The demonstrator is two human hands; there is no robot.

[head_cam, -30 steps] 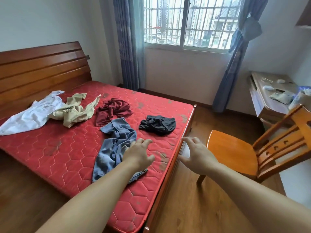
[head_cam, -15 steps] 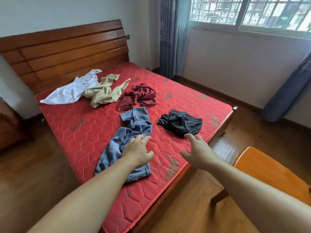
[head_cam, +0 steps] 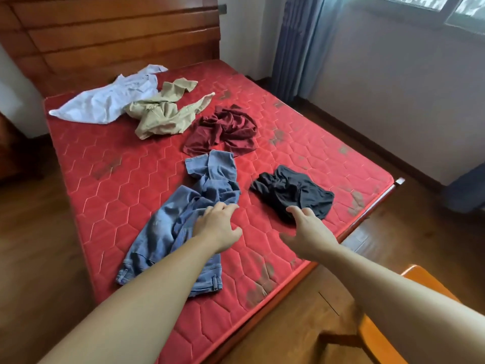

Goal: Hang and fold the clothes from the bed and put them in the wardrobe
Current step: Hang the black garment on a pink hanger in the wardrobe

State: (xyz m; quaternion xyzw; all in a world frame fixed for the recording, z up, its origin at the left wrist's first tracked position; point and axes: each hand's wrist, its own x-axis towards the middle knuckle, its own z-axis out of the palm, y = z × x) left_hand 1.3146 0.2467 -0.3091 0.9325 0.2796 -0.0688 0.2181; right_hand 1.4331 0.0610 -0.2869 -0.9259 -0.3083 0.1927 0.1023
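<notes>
Several crumpled clothes lie on a red quilted mattress (head_cam: 110,195). Blue jeans (head_cam: 168,232) stretch along its near part, a black garment (head_cam: 296,193) lies to their right, a dark red garment (head_cam: 225,130) behind them. Farther back are a beige shirt (head_cam: 162,114) and a white shirt (head_cam: 105,101). My left hand (head_cam: 217,227) reaches over the jeans, fingers relaxed, holding nothing. My right hand (head_cam: 307,232) is spread open just in front of the black garment, over the mattress.
A wooden headboard (head_cam: 110,35) stands behind the bed. An orange wooden chair (head_cam: 372,329) sits at the lower right, close to the bed's corner. Blue curtains (head_cam: 296,46) hang by the window wall. Wooden floor surrounds the bed; dark furniture (head_cam: 10,153) stands at far left.
The view has swung left and down toward the bed. Both hands have moved forward over the mattress, the left over the jeans, the right up to the black garment.
</notes>
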